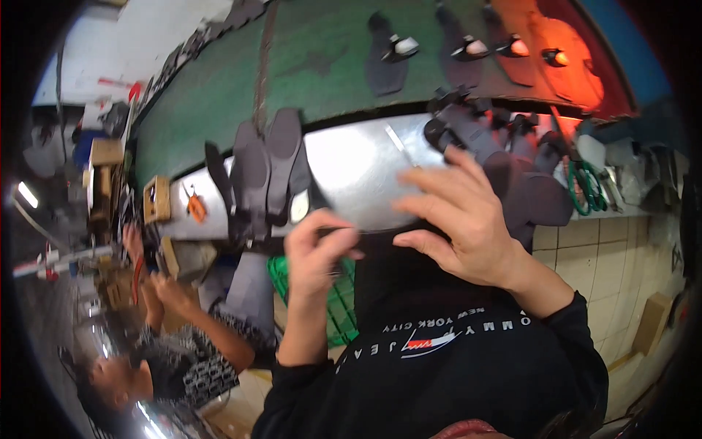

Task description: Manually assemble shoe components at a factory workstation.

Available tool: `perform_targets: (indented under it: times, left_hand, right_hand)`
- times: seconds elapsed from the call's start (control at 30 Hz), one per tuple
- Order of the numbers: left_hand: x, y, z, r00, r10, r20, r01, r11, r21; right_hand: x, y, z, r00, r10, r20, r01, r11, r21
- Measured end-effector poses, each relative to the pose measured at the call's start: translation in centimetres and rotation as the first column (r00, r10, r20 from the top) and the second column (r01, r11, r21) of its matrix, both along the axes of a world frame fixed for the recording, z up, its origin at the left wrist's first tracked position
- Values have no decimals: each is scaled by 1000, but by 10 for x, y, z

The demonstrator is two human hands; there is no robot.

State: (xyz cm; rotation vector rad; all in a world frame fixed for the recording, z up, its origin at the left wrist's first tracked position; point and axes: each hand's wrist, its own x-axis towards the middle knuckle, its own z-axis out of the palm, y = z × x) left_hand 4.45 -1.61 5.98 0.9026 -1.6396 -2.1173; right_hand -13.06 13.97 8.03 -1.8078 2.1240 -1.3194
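Note:
My right hand (461, 219) is held over the metal ledge (351, 164) with its fingers spread and nothing visible in them. Opposite it, my left hand (318, 249) is curled, thumb and fingers together, slightly blurred; whatever it may hold is hidden. Just beyond that hand several dark grey shoe soles (252, 172) lie side by side on the ledge, with a small white oval piece (300, 207) near their close end. A pile of dark sandals (482, 146) sits beyond my right hand. Between them on the metal lies a thin, pale flat strip (400, 143).
A green conveyor belt (314, 73) runs behind the ledge, carrying several sandals (386, 58), the rightmost under orange light. Green-handled scissors (585, 186) lie at right, orange-handled snips (195, 206) and a wooden box (156, 199) at left. A co-worker (183, 358) works at left beside a green crate (333, 300).

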Motion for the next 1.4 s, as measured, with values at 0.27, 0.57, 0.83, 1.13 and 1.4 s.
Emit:
perform_targets:
  times: [0.27,0.57,0.83,1.13,1.4]
  left_hand:
    - [14,-6,-22,851,498,-169,-384,808,446]
    - [-16,-9,-27,890,455,-22,-312,643,700]
    - [-5,-29,-56,839,478,-261,86,357,930]
    - [-28,-15,-81,887,32,-460,355,592,724]
    - [-30,12,-82,880,386,-276,47,508,860]
  right_hand:
    - [7,-45,-93,962,-269,53,268,963,16]
    - [6,-46,-115,926,-358,119,299,889,347]
    - [34,9,-80,617,169,768,-15,979,-203]
    - [49,3,-85,662,203,722,-90,977,-192]
    - [44,10,-75,631,244,737,-106,967,-230]
